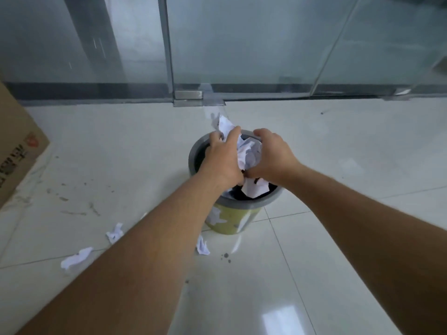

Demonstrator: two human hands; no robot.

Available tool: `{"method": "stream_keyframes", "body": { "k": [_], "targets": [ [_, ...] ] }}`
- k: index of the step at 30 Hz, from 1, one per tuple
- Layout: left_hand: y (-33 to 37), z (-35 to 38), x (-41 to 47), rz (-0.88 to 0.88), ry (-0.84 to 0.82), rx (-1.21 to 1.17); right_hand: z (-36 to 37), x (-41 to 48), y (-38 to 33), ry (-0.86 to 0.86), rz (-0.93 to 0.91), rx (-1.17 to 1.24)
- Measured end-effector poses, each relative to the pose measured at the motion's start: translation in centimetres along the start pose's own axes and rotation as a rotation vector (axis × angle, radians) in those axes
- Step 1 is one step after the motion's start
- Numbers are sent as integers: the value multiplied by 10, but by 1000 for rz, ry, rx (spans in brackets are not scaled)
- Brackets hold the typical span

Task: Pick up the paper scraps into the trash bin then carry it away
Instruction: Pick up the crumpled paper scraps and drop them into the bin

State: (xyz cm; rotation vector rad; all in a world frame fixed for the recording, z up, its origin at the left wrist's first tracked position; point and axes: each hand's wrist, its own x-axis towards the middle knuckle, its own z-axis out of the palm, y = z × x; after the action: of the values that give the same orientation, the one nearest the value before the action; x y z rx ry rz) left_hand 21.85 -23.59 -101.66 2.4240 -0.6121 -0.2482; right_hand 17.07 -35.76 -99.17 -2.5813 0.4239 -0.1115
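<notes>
Head view. My left hand (223, 157) and right hand (272, 153) are both closed around one bundle of crumpled paper (246, 151), held directly over the mouth of the trash bin (232, 222), which stands on the tiled floor (338, 165) just in front of the glass partition (242, 44). One sheet (255, 188) already hangs inside the grey rim.

To do this step well, I judge that I should lower the bundle below the rim before loosening my fingers, so that light pieces cannot drift over the edge. The piece jutting up past my left fingers looks the likeliest to escape and wants tucking in first. I should press down gently; the bin looks light and may tip.

Three loose scraps lie on the floor by my left forearm: one near the bin's base (202, 247), one farther left (115, 233) and one nearest me (76, 258). A cardboard box (17, 146) stands at far left.
</notes>
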Motion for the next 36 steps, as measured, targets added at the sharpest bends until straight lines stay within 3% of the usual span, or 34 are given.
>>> {"method": "stream_keyframes", "body": {
  "k": [3, 7, 10, 12, 14, 17, 21, 27, 36],
  "targets": [
    [-2, -2, -2, -32, -127, -13, -2, 0, 10, -16, 21, -29],
    [-43, -28, -19, 59, 228, -195, 9, -11, -26, 176, -89, 9],
    [-124, -59, -35, -140, 402, -190, 40, -36, -74, 218, -323, 198],
    [-189, -74, -57, -340, 292, -7, 72, -53, -97, 150, -480, 269],
    [-245, -76, -86, -523, 107, 138, 112, -65, -99, 23, -481, 305],
    [-301, -59, -123, -671, -80, 215, 170, -77, -64, -185, -292, 294],
    [-347, -26, -144, -774, -220, 233, 219, -85, -1, -381, -51, 88],
    [-377, 17, -138, -739, -291, 287, 253, -77, 34, -527, 151, -110],
    [-335, 50, -78, -320, -430, 405, 293, -62, 36, -502, 207, -145]
  ]
}}
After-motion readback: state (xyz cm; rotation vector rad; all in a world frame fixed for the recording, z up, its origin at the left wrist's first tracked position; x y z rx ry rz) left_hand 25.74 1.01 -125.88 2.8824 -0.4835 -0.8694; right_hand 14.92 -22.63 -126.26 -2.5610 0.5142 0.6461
